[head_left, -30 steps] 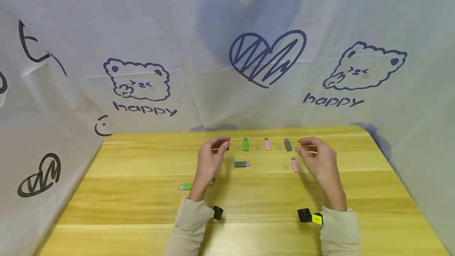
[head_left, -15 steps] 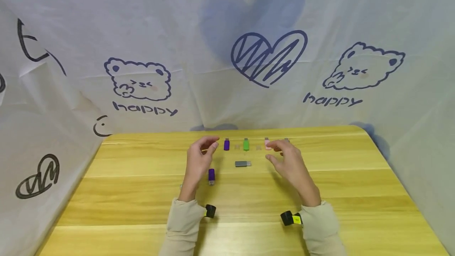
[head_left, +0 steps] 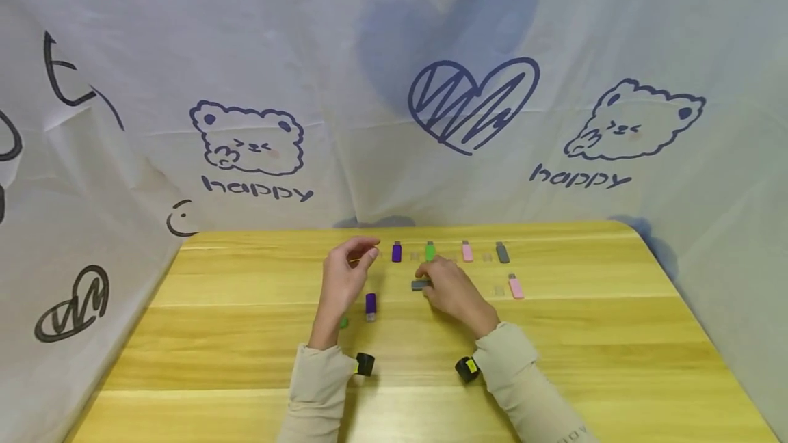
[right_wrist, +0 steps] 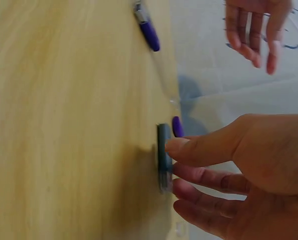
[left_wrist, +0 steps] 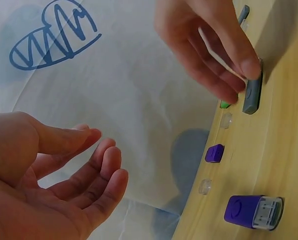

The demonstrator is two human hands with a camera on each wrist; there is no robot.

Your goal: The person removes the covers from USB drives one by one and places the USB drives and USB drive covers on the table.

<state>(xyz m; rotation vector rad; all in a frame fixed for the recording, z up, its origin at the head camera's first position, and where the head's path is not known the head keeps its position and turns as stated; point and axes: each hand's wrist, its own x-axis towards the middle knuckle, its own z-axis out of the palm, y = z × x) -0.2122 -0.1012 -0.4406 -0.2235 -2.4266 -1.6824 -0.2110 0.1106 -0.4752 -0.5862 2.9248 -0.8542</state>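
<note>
Behind right fingers (right_wrist: 211, 179), half-hidden gray stick (head_left: 418, 286)

Desk (head_left: 246, 374): yellow wood grain
Cloth (head_left: 363, 176): pale, creased, behind the desk
Scribbled heart (head_left: 474, 104): between two bear faces (head_left: 246, 139)

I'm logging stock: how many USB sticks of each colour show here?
Slim purple plastic USB sticks: 2
Slim green plastic USB sticks: 2, one mostly hidden
Slim pink plastic USB sticks: 2
Slim grey plastic USB sticks: 2
Total: 8
</note>
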